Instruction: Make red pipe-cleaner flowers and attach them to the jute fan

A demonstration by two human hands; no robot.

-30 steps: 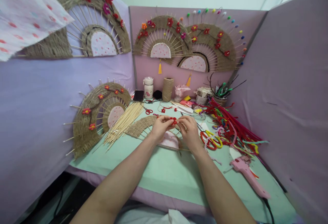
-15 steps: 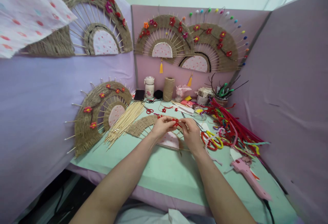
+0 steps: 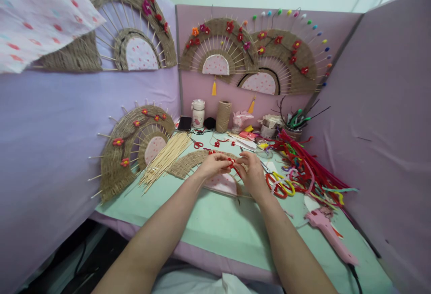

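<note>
Between my two hands is a small red pipe-cleaner flower [image 3: 231,163], partly covered by fingers. My left hand [image 3: 215,164] pinches it from the left. On the other side, the fingertips of my right hand [image 3: 251,170] are closed on its edge, and a red strand hangs beneath them. Under both hands lies a twine-wrapped fan [image 3: 183,164] with a pink-spotted half-round centre [image 3: 222,183], flat on the green tabletop. A red flower sits on the fan's upper band, just behind my left hand.
Right of my hands lie red-and-yellow-handled scissors [image 3: 284,185], tangled pipe cleaners [image 3: 313,168] and a pink glue gun [image 3: 332,235]. Thin sticks [image 3: 166,159] lie left, beside a finished fan [image 3: 117,164]. Behind stand a twine spool [image 3: 223,116], a white jar [image 3: 198,113] and small red scissors [image 3: 198,145].
My right hand's fingers have shifted around the flower, and a red strand now shows below them. A pale pink strand near the scissors looks displaced. The view has swung slightly left.
</note>
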